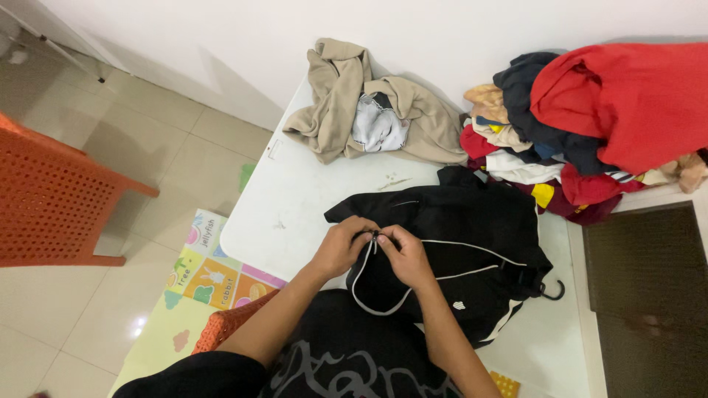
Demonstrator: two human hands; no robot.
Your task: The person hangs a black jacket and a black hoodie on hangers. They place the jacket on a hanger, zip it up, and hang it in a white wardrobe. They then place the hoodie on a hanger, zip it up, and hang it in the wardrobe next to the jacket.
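Your left hand (pixel 341 247) and right hand (pixel 404 254) both pinch the black jacket (pixel 457 243) at what looks like its zipper, on the white table (pixel 295 199). Keep both edges taut and aligned.

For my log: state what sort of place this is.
Probably a room at home used for sorting laundry: a clothes pile on a white table, tiled floor, a children's play mat.
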